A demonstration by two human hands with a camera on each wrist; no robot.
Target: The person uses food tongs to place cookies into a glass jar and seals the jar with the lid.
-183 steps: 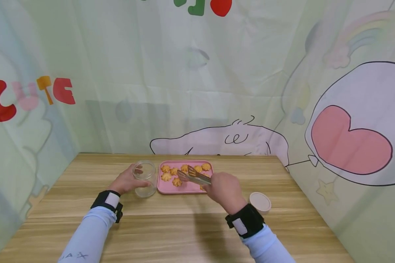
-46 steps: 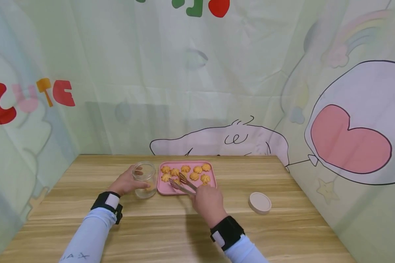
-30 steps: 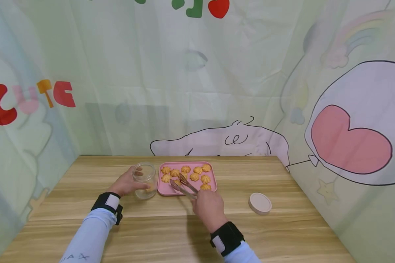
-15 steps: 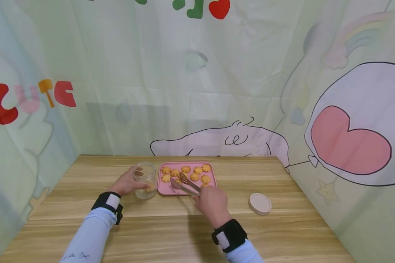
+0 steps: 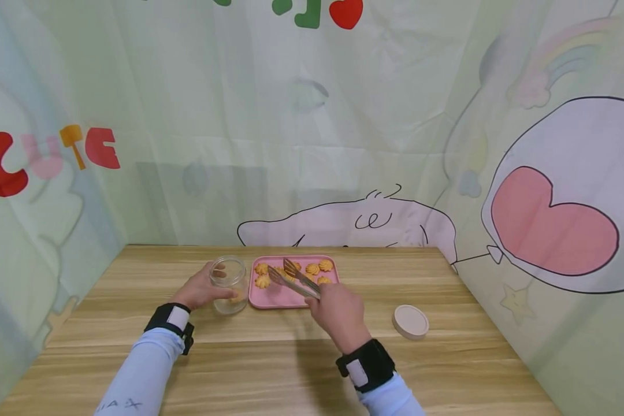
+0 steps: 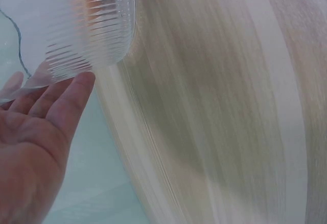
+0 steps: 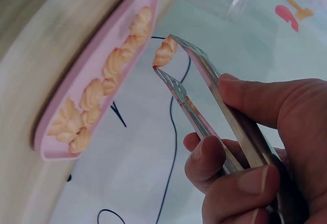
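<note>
Cookie [image 7: 164, 52]: pinched between the tong tips, raised off the pink tray [image 5: 269, 300]; right hand nearer
Tongs [image 7: 236, 126]: long axis runs from hand toward 10 o'clock
Jar [image 5: 233, 283]: upright on desk [image 5: 239, 370], 9 o'clock from tong tips
Right hand [image 5: 341, 315]: fingers wrapped round tongs, wrist at 5 o'clock
Left hand [image 5: 200, 287]: fingers and thumb about jar

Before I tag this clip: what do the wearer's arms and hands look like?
Left sleeve: light blue, dark lettering, not fully legible. Right sleeve: light blue, no marking visible. Left wristband and right wristband: black, each with a pale rectangular patch. Left hand and right hand: bare, no gloves.
</note>
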